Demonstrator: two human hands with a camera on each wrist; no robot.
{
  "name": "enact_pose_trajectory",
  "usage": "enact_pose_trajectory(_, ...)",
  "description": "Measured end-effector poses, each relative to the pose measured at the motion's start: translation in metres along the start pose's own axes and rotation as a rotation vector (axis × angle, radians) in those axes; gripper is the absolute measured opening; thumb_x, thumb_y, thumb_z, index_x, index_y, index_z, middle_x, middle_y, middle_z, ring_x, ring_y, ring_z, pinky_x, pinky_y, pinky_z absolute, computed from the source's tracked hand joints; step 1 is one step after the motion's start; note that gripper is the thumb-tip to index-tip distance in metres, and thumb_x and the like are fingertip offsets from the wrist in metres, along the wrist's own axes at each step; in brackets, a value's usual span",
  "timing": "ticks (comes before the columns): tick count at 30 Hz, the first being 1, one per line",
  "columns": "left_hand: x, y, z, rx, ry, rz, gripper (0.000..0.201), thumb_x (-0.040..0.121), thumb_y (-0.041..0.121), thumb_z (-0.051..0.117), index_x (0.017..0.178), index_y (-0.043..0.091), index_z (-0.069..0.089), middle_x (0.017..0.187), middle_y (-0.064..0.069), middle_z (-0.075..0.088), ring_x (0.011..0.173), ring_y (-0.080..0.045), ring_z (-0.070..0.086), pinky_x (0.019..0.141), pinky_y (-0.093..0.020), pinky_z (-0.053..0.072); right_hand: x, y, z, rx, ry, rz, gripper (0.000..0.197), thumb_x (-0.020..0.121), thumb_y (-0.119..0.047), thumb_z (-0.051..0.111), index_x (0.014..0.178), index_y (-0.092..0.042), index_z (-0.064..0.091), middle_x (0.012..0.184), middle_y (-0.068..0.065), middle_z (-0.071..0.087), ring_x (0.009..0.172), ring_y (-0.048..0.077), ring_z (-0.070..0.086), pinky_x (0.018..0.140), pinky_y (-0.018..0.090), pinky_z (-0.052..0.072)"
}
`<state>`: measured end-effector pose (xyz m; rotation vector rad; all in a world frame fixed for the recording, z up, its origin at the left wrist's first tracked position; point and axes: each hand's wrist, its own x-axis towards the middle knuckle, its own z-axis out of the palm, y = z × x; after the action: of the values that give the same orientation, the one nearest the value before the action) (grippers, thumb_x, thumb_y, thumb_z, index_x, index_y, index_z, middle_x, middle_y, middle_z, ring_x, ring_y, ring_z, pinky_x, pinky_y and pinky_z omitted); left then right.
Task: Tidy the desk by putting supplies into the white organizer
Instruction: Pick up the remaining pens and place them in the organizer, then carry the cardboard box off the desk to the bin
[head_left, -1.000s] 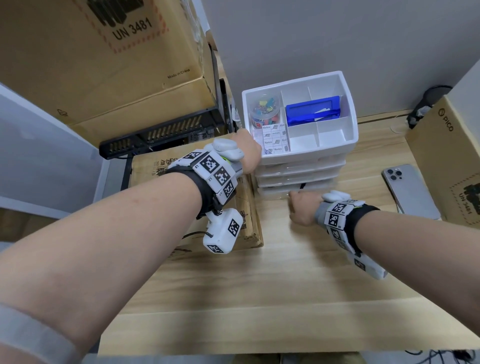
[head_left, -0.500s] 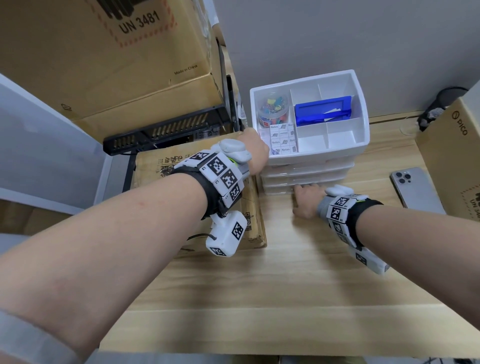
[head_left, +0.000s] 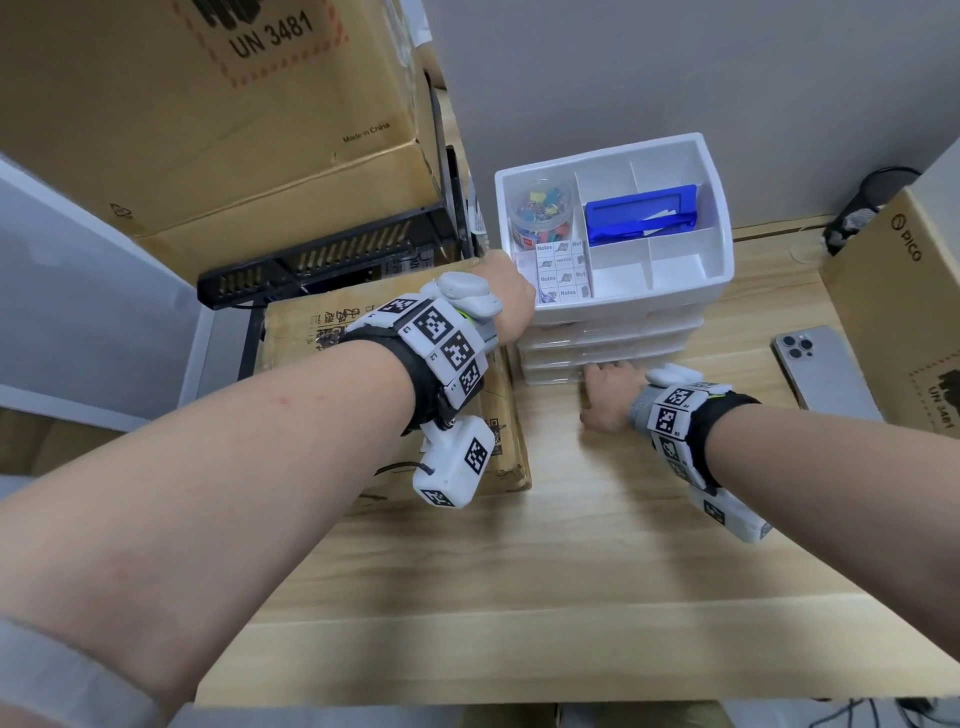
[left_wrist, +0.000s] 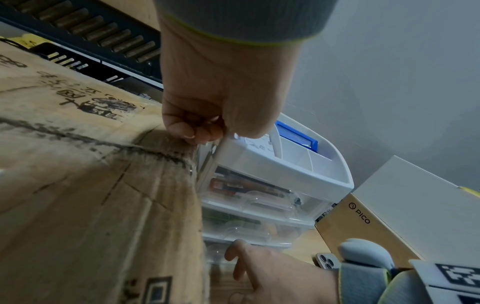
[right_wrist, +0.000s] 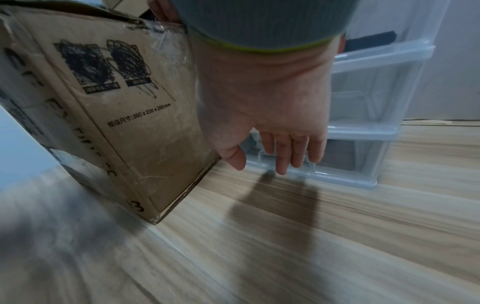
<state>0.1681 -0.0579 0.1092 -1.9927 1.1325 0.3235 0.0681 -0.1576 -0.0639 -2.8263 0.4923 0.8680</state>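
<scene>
Two hands on the white organizer (head_left: 719, 249) at the desk (head_left: 519, 571) back: left hand (left_wrist: 223, 98) clamped on its top-left rim, right hand (right_wrist: 270, 115) fingers straight against the bottom drawer (right_wrist: 345, 176); likely closing it, so push square and brace the stack.

right hand (head_left: 610, 392) opened flat, fingers (straight) against bottom drawer (right_wrist: 337, 164)

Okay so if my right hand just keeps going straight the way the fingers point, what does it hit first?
Most likely the bottom drawer of the white organizer. Your right hand has straight fingers aimed at the drawer's clear front, by its handle; whether they already touch it is unclear.
</scene>
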Motion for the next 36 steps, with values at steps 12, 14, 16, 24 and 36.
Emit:
enact_pose_trajectory(12, -0.005, -0.024, 0.031, -1.017, 0.285, -0.247, 0.037, 0.102, 0.030, 0.037, 0.094, 0.001, 0.058, 0.103, -0.022, 0.065, 0.074, -0.025, 0.047, 0.062, -0.031, 0.032, -0.039, -0.010, -0.027, 0.214, -0.060, -0.063, 0.048, 0.092, -0.031, 0.051, 0.134, -0.009, 0.044, 0.130, 0.012, 0.059, 0.113, 0.030, 0.059, 0.090, 0.037, 0.049)
enact_pose_trajectory(14, -0.018, -0.040, 0.046, -1.048, 0.355, -0.308, 0.034, 0.101, 0.029, 0.040, 0.086, 0.002, 0.055, 0.094, -0.022, 0.064, 0.070, -0.024, 0.046, 0.056, -0.032, 0.029, -0.045, -0.018, -0.039, 0.426, -0.070, -0.051, 0.043, 0.096, -0.033, 0.048, 0.131, -0.008, 0.048, 0.128, 0.013, 0.060, 0.110, 0.029, 0.060, 0.091, 0.035, 0.048)
enact_pose_trajectory(16, -0.036, -0.063, 0.071, -1.040, 0.398, -0.399, 0.025, 0.098, 0.025, 0.043, 0.087, 0.007, 0.055, 0.088, -0.014, 0.061, 0.074, -0.026, 0.050, 0.060, -0.031, 0.033, -0.049, -0.030, -0.053, 0.797, -0.103, -0.004, 0.041, 0.100, -0.040, 0.044, 0.124, -0.009, 0.053, 0.120, 0.014, 0.063, 0.103, 0.027, 0.065, 0.085, 0.035, 0.050)
enact_pose_trajectory(24, -0.101, -0.111, 0.199, -1.027, 0.213, -0.804, 0.050, 0.090, 0.050, 0.049, 0.112, 0.005, 0.055, 0.109, -0.017, 0.061, 0.090, -0.034, 0.061, 0.079, -0.043, 0.053, -0.051, -0.077, -0.077, 1.257, -0.185, 0.020, 0.073, 0.078, -0.079, 0.045, 0.102, -0.013, 0.065, 0.101, 0.009, 0.070, 0.096, 0.028, 0.065, 0.085, 0.040, 0.050)
enact_pose_trajectory(36, -0.127, -0.095, 0.261, -1.823, -0.125, -0.631, 0.074, 0.076, 0.067, 0.070, 0.125, 0.012, 0.061, 0.110, -0.006, 0.073, 0.096, -0.025, 0.070, 0.088, -0.037, 0.056, -0.051, -0.109, -0.064, 1.258, -0.134, 0.039, 0.055, 0.081, -0.060, 0.070, 0.115, -0.017, 0.059, 0.108, 0.007, 0.074, 0.099, 0.026, 0.072, 0.093, 0.048, 0.056)
